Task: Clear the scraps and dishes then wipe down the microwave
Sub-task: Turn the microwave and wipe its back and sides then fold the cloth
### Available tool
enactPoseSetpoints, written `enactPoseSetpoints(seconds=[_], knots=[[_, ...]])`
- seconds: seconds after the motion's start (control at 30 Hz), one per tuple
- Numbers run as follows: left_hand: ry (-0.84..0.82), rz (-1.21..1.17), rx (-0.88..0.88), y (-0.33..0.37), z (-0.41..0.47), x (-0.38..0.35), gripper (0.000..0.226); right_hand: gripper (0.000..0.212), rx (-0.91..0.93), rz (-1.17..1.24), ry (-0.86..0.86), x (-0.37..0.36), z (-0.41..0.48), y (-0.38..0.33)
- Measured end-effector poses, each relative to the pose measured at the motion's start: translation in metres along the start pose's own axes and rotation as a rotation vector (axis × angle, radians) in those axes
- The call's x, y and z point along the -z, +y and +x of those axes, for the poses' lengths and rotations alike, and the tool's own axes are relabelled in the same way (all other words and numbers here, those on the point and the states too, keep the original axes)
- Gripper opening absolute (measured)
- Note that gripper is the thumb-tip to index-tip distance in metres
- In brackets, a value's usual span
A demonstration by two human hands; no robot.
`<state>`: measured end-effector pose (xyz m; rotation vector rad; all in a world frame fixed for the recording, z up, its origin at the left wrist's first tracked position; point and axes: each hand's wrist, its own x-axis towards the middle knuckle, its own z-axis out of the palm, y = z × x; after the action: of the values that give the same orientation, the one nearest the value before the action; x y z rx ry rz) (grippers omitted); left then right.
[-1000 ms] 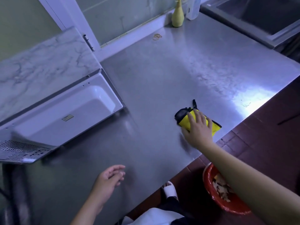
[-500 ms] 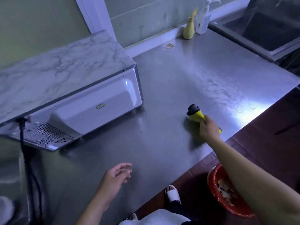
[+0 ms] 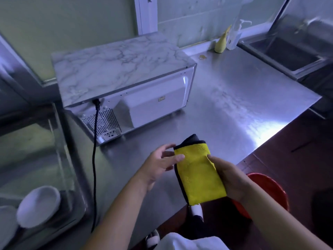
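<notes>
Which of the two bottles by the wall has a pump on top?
The clear bottle, the one closer to the sink. It has a white pump on top; the yellow bottle beside it ends in a narrow pointed tip instead.

- Right hand (image 3: pixel 232 179) grips a folded yellow cloth (image 3: pixel 197 173) above the steel counter (image 3: pixel 234 98).
- Left hand (image 3: pixel 159 162) pinches the cloth's upper edge.
- Microwave (image 3: pixel 126 76) shows its rear, black cord (image 3: pixel 94 159) plugged in.
- Red basin (image 3: pixel 270 192) sits on the floor.
</notes>
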<state>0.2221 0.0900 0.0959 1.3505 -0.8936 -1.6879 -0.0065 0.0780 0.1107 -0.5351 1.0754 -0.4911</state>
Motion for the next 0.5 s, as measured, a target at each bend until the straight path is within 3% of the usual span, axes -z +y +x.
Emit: enactPoseSetpoints(seconds=[0.23, 0.33, 0.5], knots=[[-0.246, 0.101, -0.002, 0.024, 0.003, 0.003, 0.043, 0.050, 0.122, -0.187, -0.105, -0.008, -0.035, -0.002], [-0.236, 0.191, -0.001, 0.041, 0.004, 0.003, 0.033, 0.046, 0.134, -0.220, -0.152, -0.005, -0.036, -0.011], [-0.281, 0.233, 0.024, 0.073, 0.000, 0.003, 0.039, 0.029, 0.166, -0.171, -0.217, -0.003, -0.025, -0.031]])
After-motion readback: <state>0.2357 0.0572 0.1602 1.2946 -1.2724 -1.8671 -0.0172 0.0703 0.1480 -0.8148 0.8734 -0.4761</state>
